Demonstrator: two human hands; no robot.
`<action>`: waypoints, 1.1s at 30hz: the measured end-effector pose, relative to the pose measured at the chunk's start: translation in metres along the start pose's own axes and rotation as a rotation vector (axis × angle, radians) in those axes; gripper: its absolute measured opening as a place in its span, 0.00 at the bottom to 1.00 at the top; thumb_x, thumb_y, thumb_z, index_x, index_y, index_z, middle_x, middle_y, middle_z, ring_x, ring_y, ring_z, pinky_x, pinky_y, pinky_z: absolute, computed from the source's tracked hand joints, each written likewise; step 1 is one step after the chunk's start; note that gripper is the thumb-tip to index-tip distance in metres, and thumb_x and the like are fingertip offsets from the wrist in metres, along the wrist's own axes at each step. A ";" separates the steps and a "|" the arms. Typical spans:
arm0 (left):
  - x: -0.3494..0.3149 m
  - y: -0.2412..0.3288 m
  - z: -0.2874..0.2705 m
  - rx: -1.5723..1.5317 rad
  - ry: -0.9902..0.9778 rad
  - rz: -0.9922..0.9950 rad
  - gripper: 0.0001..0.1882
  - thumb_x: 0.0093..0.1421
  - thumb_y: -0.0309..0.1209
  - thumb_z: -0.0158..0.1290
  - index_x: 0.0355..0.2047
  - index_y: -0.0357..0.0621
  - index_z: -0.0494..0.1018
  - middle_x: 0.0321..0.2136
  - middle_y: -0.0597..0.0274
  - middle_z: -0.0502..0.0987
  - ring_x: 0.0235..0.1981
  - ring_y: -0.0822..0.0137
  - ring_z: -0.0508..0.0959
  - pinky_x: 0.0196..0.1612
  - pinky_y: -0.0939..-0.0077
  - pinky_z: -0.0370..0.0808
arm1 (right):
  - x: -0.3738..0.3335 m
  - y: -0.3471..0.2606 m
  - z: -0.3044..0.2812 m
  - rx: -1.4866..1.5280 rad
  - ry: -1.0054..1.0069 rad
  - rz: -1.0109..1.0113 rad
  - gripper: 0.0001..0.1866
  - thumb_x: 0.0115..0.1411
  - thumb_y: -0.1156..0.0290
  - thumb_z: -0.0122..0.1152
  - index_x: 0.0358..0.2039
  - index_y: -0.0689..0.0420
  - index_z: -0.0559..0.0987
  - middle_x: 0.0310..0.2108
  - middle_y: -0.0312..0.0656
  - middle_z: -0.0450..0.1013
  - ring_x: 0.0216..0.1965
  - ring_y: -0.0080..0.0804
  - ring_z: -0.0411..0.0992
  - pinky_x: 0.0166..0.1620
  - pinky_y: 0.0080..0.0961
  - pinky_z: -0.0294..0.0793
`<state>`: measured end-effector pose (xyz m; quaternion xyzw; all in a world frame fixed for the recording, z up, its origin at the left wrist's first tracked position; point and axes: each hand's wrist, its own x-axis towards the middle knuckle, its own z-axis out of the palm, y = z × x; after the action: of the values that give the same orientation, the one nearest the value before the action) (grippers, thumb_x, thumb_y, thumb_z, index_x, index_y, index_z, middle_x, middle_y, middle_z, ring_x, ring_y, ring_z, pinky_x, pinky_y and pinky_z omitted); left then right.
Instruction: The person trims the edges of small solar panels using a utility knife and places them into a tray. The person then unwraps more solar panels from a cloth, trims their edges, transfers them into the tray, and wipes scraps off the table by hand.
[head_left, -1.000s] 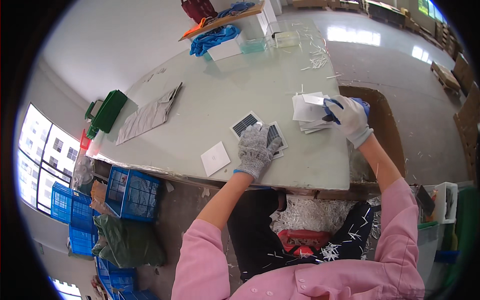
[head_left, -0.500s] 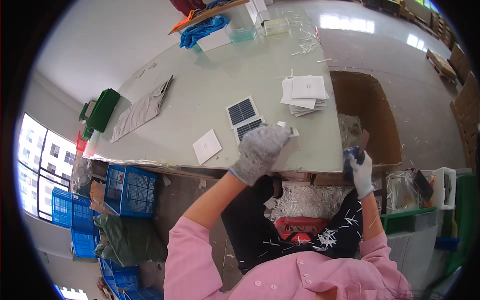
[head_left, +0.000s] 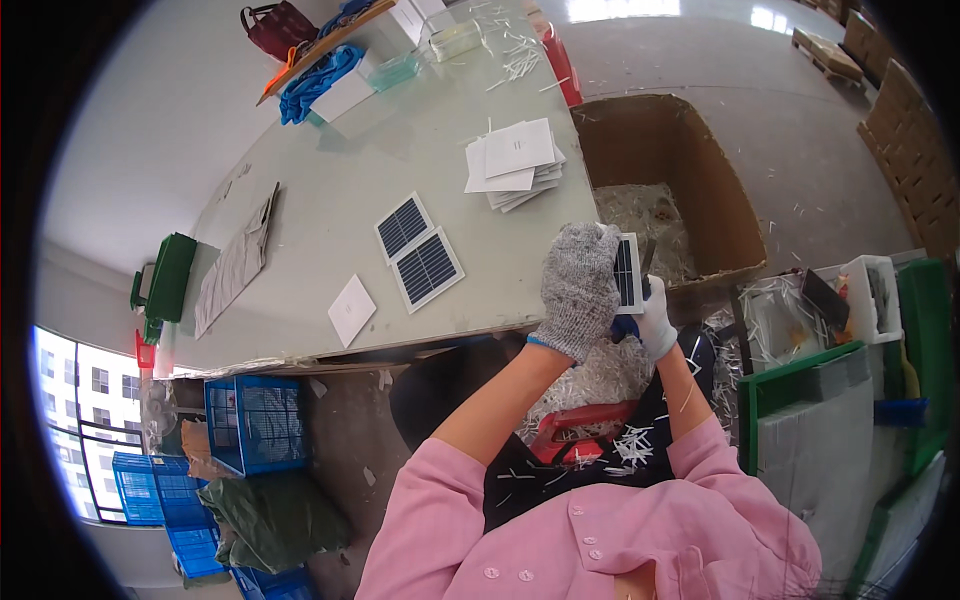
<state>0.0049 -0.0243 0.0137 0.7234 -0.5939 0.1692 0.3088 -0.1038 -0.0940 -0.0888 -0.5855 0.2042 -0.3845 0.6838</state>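
My left hand (head_left: 578,290), in a grey knit glove, grips a small solar panel (head_left: 627,272) held upright by the table's near right corner. My right hand (head_left: 654,320), in a white glove, is pressed against the panel's lower edge and clasps a blue-handled tool (head_left: 624,326). Two more small solar panels (head_left: 418,250) lie flat side by side on the pale table (head_left: 330,190), left of my hands. A white square card (head_left: 352,309) lies near the front edge. A stack of white sheets (head_left: 513,162) rests toward the table's right side.
An open cardboard box (head_left: 668,170) with white scraps stands right of the table. White offcuts litter my lap and a red stool (head_left: 575,425). Blue crates (head_left: 245,425) sit on the floor at left, green bins (head_left: 850,420) at right. Blue cloth (head_left: 318,78) and clear trays lie at the far end.
My left hand lifted a solar panel off the table and brought it toward me. My right hand came back from the sheet stack, dipped low by the box, then rose to meet the panel.
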 end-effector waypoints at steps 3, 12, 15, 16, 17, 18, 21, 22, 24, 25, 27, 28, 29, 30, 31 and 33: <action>0.000 0.001 0.000 -0.010 -0.009 -0.004 0.19 0.49 0.25 0.52 0.44 0.43 0.74 0.38 0.52 0.74 0.43 0.50 0.74 0.47 0.57 0.70 | -0.025 -0.007 -0.001 0.051 -0.140 0.184 0.04 0.52 0.75 0.60 0.27 0.62 0.78 0.22 0.33 0.74 0.23 0.17 0.71 0.28 0.18 0.71; -0.007 0.000 0.001 0.084 0.015 -0.027 0.17 0.55 0.29 0.52 0.46 0.42 0.72 0.39 0.52 0.74 0.44 0.51 0.73 0.47 0.55 0.69 | -0.053 0.003 0.033 -0.240 0.314 -0.060 0.17 0.52 0.83 0.59 0.44 0.63 0.71 0.30 0.38 0.74 0.30 0.22 0.74 0.36 0.20 0.74; -0.006 0.003 0.005 0.153 -0.014 -0.023 0.19 0.54 0.30 0.52 0.47 0.41 0.72 0.40 0.52 0.74 0.44 0.50 0.73 0.48 0.54 0.69 | -0.022 0.034 0.051 0.268 0.306 -0.085 0.14 0.61 0.74 0.53 0.48 0.58 0.69 0.41 0.40 0.73 0.41 0.25 0.72 0.46 0.26 0.72; -0.006 0.004 0.007 0.173 -0.025 -0.016 0.20 0.54 0.30 0.52 0.48 0.41 0.72 0.40 0.52 0.74 0.44 0.50 0.73 0.48 0.54 0.68 | -0.003 0.046 0.055 0.846 0.326 -0.009 0.12 0.64 0.70 0.50 0.48 0.56 0.70 0.43 0.40 0.72 0.44 0.26 0.71 0.49 0.27 0.71; -0.006 0.003 0.006 0.149 -0.006 0.010 0.21 0.53 0.29 0.52 0.49 0.40 0.71 0.41 0.51 0.74 0.44 0.50 0.73 0.48 0.54 0.69 | 0.015 0.049 0.054 0.852 0.323 -0.002 0.12 0.64 0.70 0.50 0.48 0.56 0.70 0.43 0.40 0.72 0.44 0.26 0.71 0.49 0.27 0.71; -0.006 0.002 0.004 0.151 -0.010 0.011 0.21 0.53 0.29 0.52 0.49 0.40 0.71 0.41 0.51 0.74 0.44 0.50 0.73 0.48 0.54 0.69 | 0.035 0.052 0.047 0.796 0.282 0.155 0.12 0.66 0.67 0.48 0.48 0.56 0.71 0.44 0.40 0.72 0.46 0.26 0.71 0.51 0.28 0.70; -0.002 -0.005 -0.003 0.006 -0.155 0.019 0.21 0.53 0.31 0.53 0.49 0.40 0.72 0.41 0.50 0.74 0.44 0.49 0.72 0.49 0.53 0.68 | 0.047 0.052 0.048 1.070 -0.129 0.085 0.15 0.69 0.66 0.42 0.52 0.57 0.68 0.50 0.39 0.68 0.52 0.29 0.66 0.58 0.29 0.64; -0.002 -0.009 -0.006 -0.085 -0.157 0.040 0.21 0.54 0.33 0.54 0.48 0.40 0.72 0.40 0.50 0.74 0.44 0.49 0.73 0.49 0.53 0.68 | 0.047 0.050 0.052 1.375 -0.517 -0.144 0.18 0.69 0.68 0.38 0.57 0.58 0.65 0.56 0.40 0.65 0.57 0.32 0.63 0.63 0.30 0.59; -0.004 -0.012 -0.011 -0.179 -0.148 0.059 0.20 0.54 0.34 0.54 0.47 0.39 0.72 0.40 0.49 0.74 0.44 0.48 0.73 0.49 0.52 0.67 | 0.037 0.040 0.041 1.276 -0.287 0.094 0.11 0.65 0.69 0.50 0.46 0.57 0.74 0.44 0.39 0.74 0.43 0.27 0.72 0.49 0.27 0.73; -0.005 -0.011 -0.016 -0.037 -0.123 -0.009 0.21 0.53 0.33 0.54 0.46 0.37 0.72 0.40 0.48 0.73 0.45 0.48 0.72 0.52 0.53 0.66 | 0.020 0.034 0.032 0.876 -0.114 0.143 0.10 0.62 0.71 0.53 0.43 0.59 0.75 0.39 0.38 0.75 0.37 0.25 0.73 0.44 0.24 0.74; -0.005 -0.008 -0.026 0.173 -0.243 -0.114 0.23 0.52 0.32 0.53 0.48 0.34 0.70 0.43 0.46 0.72 0.49 0.46 0.70 0.56 0.51 0.63 | -0.002 0.025 0.015 0.469 0.056 0.177 0.08 0.60 0.73 0.55 0.39 0.61 0.77 0.34 0.37 0.76 0.32 0.22 0.74 0.38 0.22 0.75; -0.012 -0.008 -0.021 0.171 -0.248 -0.116 0.23 0.52 0.32 0.53 0.48 0.34 0.70 0.43 0.46 0.72 0.49 0.46 0.70 0.56 0.51 0.63 | -0.013 0.022 0.008 0.292 0.015 0.117 0.07 0.58 0.74 0.56 0.36 0.62 0.77 0.30 0.36 0.76 0.29 0.20 0.73 0.35 0.20 0.74; -0.020 -0.009 -0.012 0.188 -0.113 -0.020 0.23 0.53 0.33 0.53 0.49 0.36 0.70 0.43 0.47 0.73 0.48 0.47 0.71 0.56 0.52 0.64 | -0.021 0.019 0.004 0.116 -0.026 0.057 0.06 0.56 0.75 0.56 0.32 0.64 0.78 0.27 0.34 0.76 0.26 0.18 0.72 0.31 0.17 0.73; -0.026 -0.004 -0.004 0.194 0.021 0.076 0.23 0.54 0.33 0.54 0.50 0.38 0.70 0.44 0.48 0.73 0.47 0.49 0.72 0.55 0.53 0.65 | -0.016 0.015 0.002 0.127 -0.017 0.026 0.07 0.55 0.74 0.56 0.31 0.64 0.77 0.25 0.33 0.75 0.27 0.16 0.71 0.31 0.17 0.71; -0.024 0.000 0.002 0.203 0.055 0.046 0.21 0.53 0.30 0.53 0.48 0.41 0.72 0.43 0.51 0.74 0.46 0.50 0.73 0.52 0.55 0.68 | -0.009 0.004 0.003 0.064 -0.029 0.058 0.06 0.54 0.75 0.56 0.31 0.64 0.78 0.25 0.33 0.75 0.26 0.17 0.72 0.31 0.17 0.72; -0.017 -0.001 -0.002 0.120 -0.027 0.020 0.20 0.52 0.28 0.53 0.48 0.43 0.73 0.43 0.53 0.74 0.46 0.51 0.73 0.51 0.56 0.69 | -0.009 -0.006 0.001 0.001 -0.038 0.092 0.06 0.54 0.75 0.56 0.31 0.64 0.78 0.26 0.34 0.75 0.26 0.17 0.72 0.32 0.18 0.72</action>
<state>0.0018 -0.0103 0.0044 0.7368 -0.5941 0.1980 0.2548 -0.1100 -0.0866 -0.0838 -0.5822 0.2176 -0.3415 0.7050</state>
